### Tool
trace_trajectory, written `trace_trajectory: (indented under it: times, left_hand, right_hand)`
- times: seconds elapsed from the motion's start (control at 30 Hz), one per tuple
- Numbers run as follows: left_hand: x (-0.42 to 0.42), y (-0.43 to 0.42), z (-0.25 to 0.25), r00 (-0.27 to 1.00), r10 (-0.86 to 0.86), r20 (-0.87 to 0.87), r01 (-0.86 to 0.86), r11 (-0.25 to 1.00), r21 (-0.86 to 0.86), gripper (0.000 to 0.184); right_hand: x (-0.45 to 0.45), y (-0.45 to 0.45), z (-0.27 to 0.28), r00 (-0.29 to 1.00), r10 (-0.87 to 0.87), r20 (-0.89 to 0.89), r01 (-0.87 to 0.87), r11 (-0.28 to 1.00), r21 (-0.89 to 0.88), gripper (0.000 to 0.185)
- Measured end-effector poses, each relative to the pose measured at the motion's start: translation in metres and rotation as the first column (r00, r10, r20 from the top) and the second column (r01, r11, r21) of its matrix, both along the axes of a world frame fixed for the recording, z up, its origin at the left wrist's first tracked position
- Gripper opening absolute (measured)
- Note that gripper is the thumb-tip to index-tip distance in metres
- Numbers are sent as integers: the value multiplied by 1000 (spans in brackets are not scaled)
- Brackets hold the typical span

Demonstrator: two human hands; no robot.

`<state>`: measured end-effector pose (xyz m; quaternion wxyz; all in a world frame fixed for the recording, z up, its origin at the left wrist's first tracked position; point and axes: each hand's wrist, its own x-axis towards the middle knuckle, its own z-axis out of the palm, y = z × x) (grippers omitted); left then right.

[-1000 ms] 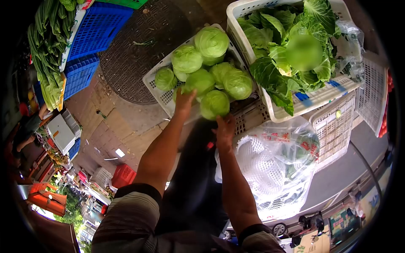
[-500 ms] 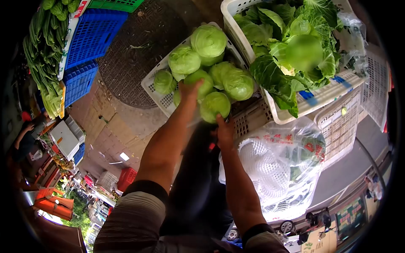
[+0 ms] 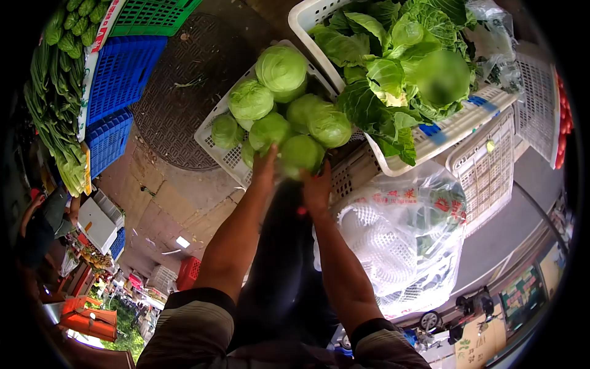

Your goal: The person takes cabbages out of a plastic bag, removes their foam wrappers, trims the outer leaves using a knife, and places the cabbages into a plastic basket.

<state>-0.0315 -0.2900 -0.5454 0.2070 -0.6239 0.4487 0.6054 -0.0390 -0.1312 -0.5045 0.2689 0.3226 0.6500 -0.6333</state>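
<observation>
White crate (image 3: 231, 160) of cabbages (image 3: 270, 130) (heaped).

Glare on plastic bag (image 3: 402, 270), black edges

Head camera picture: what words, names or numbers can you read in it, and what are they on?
None reads clearly.
Red characters on the clear plastic bag: too blurred and creased.
Red-and-white label beside the green crate: too small and tilted.
Green marks on the brown board: too small to tell if they're writing.
</observation>
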Motion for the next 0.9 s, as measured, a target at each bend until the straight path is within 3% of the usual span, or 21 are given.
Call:
trace_trajectory:
  times: [0.1,0.13,0.27,0.37,0.4,0.43,0.5,0.53,0.6,0.63,0.67,0.7,0.83,0.9]
  left_hand:
    - [-17,12,-14,900,357,-251,-322,932,169,71]
    - [-19,12,-15,841,494,-223,-438,862,256,57]
    - [-21,21,-15,870,322,-373,-322,945,66,68]
    - [-23,26,-7,962,272,-7,-271,958,-96,72]
    - [-16,24,-9,956,236,-175,-243,970,-17,75]
    - [-26,25,15,996,93,10,-92,992,-88,73]
    - [-11,10,20,1000,19,5,-19,992,127,71]
    - [-7,8,29,1000,10,-16,-8,996,89,71]
    - [-3,12,51,998,-21,-66,23,999,26,70]
    - [-13,16,72,991,-117,64,123,988,-91,72]
    - [-19,25,94,972,-223,68,231,961,-149,76]
    - [-18,29,106,940,-339,-33,328,927,-185,75]
    - [-55,107,198,834,-431,-344,403,902,-155,44]
    - [-63,170,257,642,-541,-544,585,804,-109,22]
  right_hand:
    - [-12,2,-11,982,74,-173,-77,997,-16,72]
    - [-11,3,-17,973,83,-217,-89,996,-16,70]
    - [-15,-1,-25,966,69,-247,-61,997,38,65]
    - [-2,6,8,972,172,-160,-148,978,148,65]
    - [-9,8,16,964,182,-196,-142,970,200,65]
    - [-16,11,23,954,193,-230,-133,958,253,64]
    - [-12,6,45,910,187,-371,-53,938,343,61]
    - [-13,4,77,956,177,-235,-103,950,296,57]
    - [-26,11,144,994,-4,-105,-7,994,-105,56]
    - [-24,20,173,999,-2,-37,-8,963,-271,54]
    - [-22,29,201,998,-55,-5,48,916,-398,54]
    - [-20,46,229,992,-97,86,127,858,-498,55]
    - [23,119,290,936,-256,240,337,845,-414,59]
    - [50,167,324,890,-347,296,443,810,-385,60]
